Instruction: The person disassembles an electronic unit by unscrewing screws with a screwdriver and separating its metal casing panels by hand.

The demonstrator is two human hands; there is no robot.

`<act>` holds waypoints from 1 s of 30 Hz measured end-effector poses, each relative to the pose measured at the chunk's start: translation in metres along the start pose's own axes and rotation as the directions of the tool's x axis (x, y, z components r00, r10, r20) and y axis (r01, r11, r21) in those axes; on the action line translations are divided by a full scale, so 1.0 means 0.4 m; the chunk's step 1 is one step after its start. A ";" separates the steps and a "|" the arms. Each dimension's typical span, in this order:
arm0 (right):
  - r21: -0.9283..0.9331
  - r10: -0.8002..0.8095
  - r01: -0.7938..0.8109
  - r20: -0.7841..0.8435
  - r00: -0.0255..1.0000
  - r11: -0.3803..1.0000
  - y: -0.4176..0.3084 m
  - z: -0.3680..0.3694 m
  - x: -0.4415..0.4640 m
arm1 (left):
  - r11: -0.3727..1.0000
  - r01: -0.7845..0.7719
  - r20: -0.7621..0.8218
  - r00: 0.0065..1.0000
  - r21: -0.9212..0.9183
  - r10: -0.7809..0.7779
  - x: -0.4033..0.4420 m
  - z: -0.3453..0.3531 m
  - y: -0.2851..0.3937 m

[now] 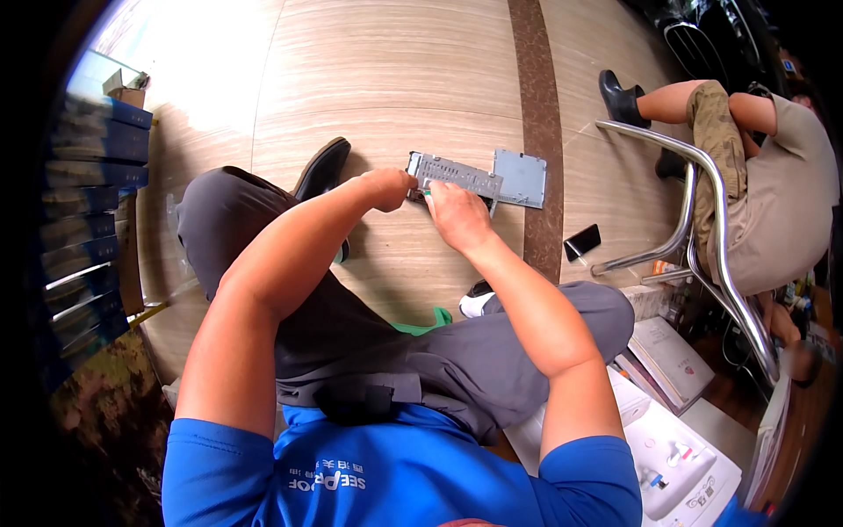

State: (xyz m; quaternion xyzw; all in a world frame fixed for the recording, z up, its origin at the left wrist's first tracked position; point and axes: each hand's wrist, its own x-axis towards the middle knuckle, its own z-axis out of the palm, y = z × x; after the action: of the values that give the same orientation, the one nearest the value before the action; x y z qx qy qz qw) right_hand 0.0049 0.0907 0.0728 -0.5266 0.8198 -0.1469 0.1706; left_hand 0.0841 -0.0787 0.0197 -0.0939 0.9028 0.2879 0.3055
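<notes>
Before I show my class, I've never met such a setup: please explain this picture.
There's no machine: a person works bare-handed. The one picture comes from a camera worn on their head, looking forward and down. The left hand is at the left end of a slotted metal casing; the right hand is at its near edge. Whether either grips it is hard to tell. A flat gray metal panel lies at the casing's right end, and a black smartphone farther right on the tiled floor.

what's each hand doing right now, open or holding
Left hand: curled closed at the left end of the metal unit.
Right hand: at its near edge; grip cannot be told.
</notes>
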 end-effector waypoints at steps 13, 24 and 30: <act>-0.061 -0.085 0.081 -0.058 0.995 0.995 -0.007 0.011 0.016 | 0.999 -0.038 0.012 0.999 -0.036 0.039 0.023 0.018 -0.019; -0.024 -0.174 0.173 -0.050 0.983 0.985 -0.003 -0.002 0.030 | 0.997 -0.046 0.004 0.999 0.058 0.046 0.005 -0.006 -0.001; 0.052 -0.177 0.178 -0.034 0.984 0.983 0.002 -0.006 0.018 | 0.999 -0.021 -0.002 1.000 0.037 0.021 0.015 0.001 -0.008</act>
State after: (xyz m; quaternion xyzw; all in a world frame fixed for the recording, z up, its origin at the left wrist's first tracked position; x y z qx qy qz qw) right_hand 0.0004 0.0845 0.0739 -0.5906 0.7676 -0.1914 0.1592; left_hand 0.0807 -0.0810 0.0143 -0.0790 0.9093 0.2741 0.3029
